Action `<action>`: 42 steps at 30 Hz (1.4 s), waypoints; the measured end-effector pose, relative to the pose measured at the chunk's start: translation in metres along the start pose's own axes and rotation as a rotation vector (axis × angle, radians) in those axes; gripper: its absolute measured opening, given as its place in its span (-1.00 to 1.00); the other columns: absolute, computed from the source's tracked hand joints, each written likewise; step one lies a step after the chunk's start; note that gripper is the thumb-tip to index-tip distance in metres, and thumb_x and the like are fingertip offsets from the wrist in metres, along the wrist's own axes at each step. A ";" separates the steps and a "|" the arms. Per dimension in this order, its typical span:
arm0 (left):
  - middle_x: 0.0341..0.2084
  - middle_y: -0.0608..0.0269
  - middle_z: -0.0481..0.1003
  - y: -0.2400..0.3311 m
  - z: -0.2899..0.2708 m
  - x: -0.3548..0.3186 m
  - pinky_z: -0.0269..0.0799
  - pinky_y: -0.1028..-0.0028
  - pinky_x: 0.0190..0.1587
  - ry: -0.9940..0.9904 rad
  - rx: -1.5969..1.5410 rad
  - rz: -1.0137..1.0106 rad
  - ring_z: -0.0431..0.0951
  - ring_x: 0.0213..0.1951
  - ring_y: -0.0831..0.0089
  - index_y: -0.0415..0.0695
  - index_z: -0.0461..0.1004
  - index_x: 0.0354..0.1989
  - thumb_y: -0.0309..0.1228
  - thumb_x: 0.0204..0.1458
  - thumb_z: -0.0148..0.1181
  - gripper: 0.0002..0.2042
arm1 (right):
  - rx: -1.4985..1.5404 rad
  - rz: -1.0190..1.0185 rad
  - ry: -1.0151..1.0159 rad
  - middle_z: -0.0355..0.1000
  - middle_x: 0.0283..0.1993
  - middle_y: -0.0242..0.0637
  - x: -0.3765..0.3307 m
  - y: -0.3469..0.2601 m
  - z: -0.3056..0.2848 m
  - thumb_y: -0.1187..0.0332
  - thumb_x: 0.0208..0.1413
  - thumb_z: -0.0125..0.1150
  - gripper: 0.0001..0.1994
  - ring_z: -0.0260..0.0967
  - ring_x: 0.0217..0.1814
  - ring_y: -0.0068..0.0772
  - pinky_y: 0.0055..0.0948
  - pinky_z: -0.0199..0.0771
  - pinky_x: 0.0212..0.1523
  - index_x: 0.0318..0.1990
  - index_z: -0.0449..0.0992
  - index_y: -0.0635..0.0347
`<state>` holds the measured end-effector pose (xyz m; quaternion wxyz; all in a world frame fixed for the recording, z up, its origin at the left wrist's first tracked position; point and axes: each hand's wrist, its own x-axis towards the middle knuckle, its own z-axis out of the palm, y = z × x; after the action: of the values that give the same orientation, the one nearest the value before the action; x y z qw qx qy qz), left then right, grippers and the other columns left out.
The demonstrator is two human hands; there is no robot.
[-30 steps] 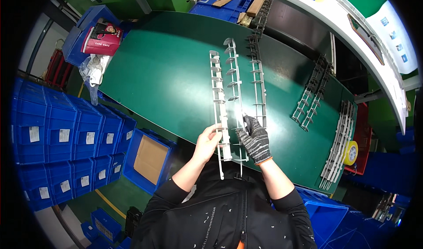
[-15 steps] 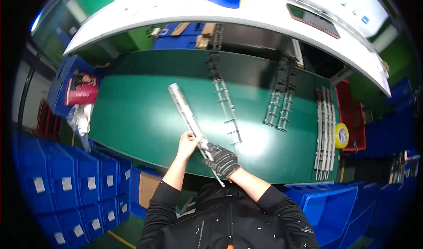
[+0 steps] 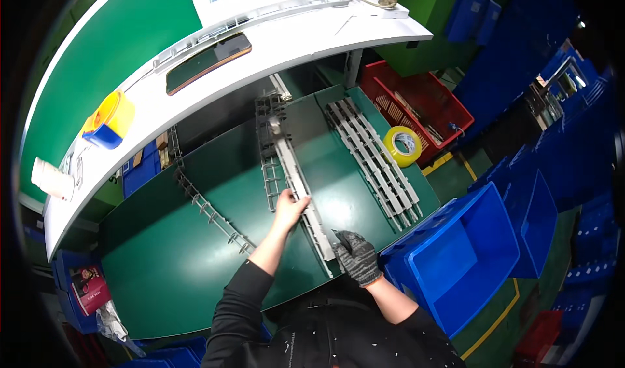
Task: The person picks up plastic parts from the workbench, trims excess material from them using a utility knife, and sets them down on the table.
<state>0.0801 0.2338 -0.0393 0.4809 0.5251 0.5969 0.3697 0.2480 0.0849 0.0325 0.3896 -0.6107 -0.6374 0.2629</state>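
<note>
Bare left hand (image 3: 291, 210) pinching pale slatted strip (image 3: 318, 228). Gloved right hand (image 3: 357, 257) at its 4 o'clock, by strip's near end; finger closure cannot be told. Yellow tape roll (image 3: 394, 148): right hand's 1 o'clock.

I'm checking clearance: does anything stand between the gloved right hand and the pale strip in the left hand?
Nothing visible does. The gloved right hand is beside the near end of the pale strip; I can't tell whether they touch.

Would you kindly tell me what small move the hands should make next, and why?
Probably close the right hand on the near end of the strip: the left hand holds it around mid-length, and the right is close beside that end, so a second grip might steady it.
</note>
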 end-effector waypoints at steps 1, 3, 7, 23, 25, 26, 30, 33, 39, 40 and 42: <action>-0.50 0.08 0.48 0.003 0.025 0.011 0.40 0.45 -0.35 -0.033 0.038 -0.031 0.49 -0.45 0.42 -0.38 0.36 -0.34 -0.27 -0.27 0.28 -0.58 | -0.003 0.023 0.017 0.42 -0.25 -0.06 -0.006 0.010 -0.009 0.29 -0.02 0.08 -0.74 0.36 -0.19 -0.06 -0.26 0.35 -0.15 -0.19 0.46 0.24; -0.51 0.02 0.48 0.016 0.080 0.025 0.39 0.38 -0.32 -0.068 0.137 -0.012 0.49 -0.44 0.27 -0.37 0.38 -0.38 -0.23 -0.31 0.28 -0.57 | -0.011 0.087 0.058 0.42 -0.25 -0.06 -0.016 0.031 -0.033 0.32 -0.01 0.08 -0.76 0.37 -0.20 -0.06 -0.27 0.35 -0.15 -0.21 0.46 0.23; -0.49 -0.07 0.47 0.008 0.160 0.047 0.40 0.29 -0.25 0.023 0.276 0.123 0.49 -0.40 0.05 -0.38 0.39 -0.39 -0.18 -0.33 0.28 -0.54 | -0.052 0.231 0.050 0.42 -0.23 -0.07 -0.029 0.048 -0.074 0.33 0.01 0.05 -0.76 0.37 -0.18 -0.07 -0.28 0.35 -0.15 -0.17 0.46 0.19; -0.14 0.06 0.32 0.036 0.080 0.032 0.23 0.38 -0.03 0.309 0.347 0.248 0.35 -0.16 0.26 -0.30 0.28 -0.04 -0.36 -0.03 0.10 -0.60 | 0.016 0.008 -0.329 0.37 -0.14 -0.10 0.038 0.097 -0.051 0.31 0.04 -0.05 -0.65 0.29 -0.10 -0.07 -0.26 0.29 -0.08 0.00 0.35 0.14; 0.04 0.02 0.22 0.023 0.027 0.019 0.05 0.28 0.14 0.494 0.575 0.287 0.18 0.11 0.15 -0.24 0.29 0.00 -0.36 0.00 0.05 -0.62 | -0.042 0.041 -0.382 0.36 -0.11 -0.08 0.053 0.102 -0.034 0.28 0.01 -0.03 -0.66 0.28 -0.06 -0.09 -0.25 0.28 -0.04 -0.04 0.36 0.18; 0.09 0.05 0.18 0.004 0.001 0.013 0.06 0.25 0.13 0.566 0.673 0.303 0.16 0.12 0.15 -0.18 0.28 0.03 -0.35 0.01 0.04 -0.62 | -0.044 0.046 -0.406 0.36 -0.11 -0.08 0.064 0.099 -0.025 0.28 0.01 -0.03 -0.66 0.28 -0.06 -0.09 -0.25 0.28 -0.04 -0.04 0.36 0.18; 0.19 0.14 0.07 -0.054 -0.062 -0.019 0.02 0.19 0.15 0.673 1.088 0.134 0.04 0.20 0.12 -0.07 0.13 0.17 -0.32 -0.04 0.04 -0.47 | -0.224 -0.055 -0.448 0.30 -0.03 -0.04 0.104 0.080 0.031 0.21 -0.02 0.01 -0.58 0.22 0.03 -0.08 -0.24 0.27 0.01 0.00 0.33 0.17; 0.22 0.17 0.03 -0.091 -0.085 -0.054 -0.06 0.20 0.19 0.645 1.220 0.134 0.03 0.21 0.11 -0.06 0.10 0.19 -0.40 -0.11 0.09 -0.40 | -0.157 -0.079 -0.536 0.26 0.01 -0.01 0.141 0.045 0.071 0.18 -0.05 0.03 -0.55 0.17 0.09 -0.08 -0.21 0.16 0.11 0.01 0.32 0.19; 0.15 -0.05 0.12 -0.051 -0.079 -0.089 0.00 -0.12 0.08 0.563 1.161 0.161 0.07 0.17 -0.08 -0.04 0.18 0.15 0.08 -0.01 -0.07 -0.39 | -0.514 -0.415 -0.639 0.31 -0.01 -0.01 0.165 0.030 0.124 0.22 -0.03 -0.06 -0.57 0.17 0.08 -0.04 -0.07 0.10 0.06 -0.01 0.35 0.24; 0.14 -0.07 0.14 -0.047 -0.083 -0.095 0.05 -0.09 0.05 0.593 1.251 0.064 0.10 0.15 -0.12 -0.06 0.19 0.14 0.08 0.01 -0.08 -0.40 | -0.598 -0.511 -0.629 0.33 -0.03 0.00 0.161 0.034 0.135 0.24 -0.02 -0.09 -0.59 0.19 0.06 -0.06 -0.08 0.11 0.05 -0.01 0.35 0.23; 0.07 -0.20 0.17 -0.053 -0.098 -0.101 0.11 -0.02 0.03 0.657 1.277 0.032 0.16 0.09 -0.15 -0.17 0.24 0.09 0.04 0.00 -0.04 -0.40 | -0.639 -0.558 -0.612 0.35 -0.07 -0.05 0.152 0.039 0.143 0.28 -0.02 -0.11 -0.61 0.21 0.03 -0.07 -0.10 0.12 0.04 -0.04 0.37 0.23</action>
<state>-0.0296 0.1311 -0.0449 -0.1298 0.5742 0.8028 0.0942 0.1614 0.2592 -0.0520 0.0350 -0.4010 -0.9090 0.1081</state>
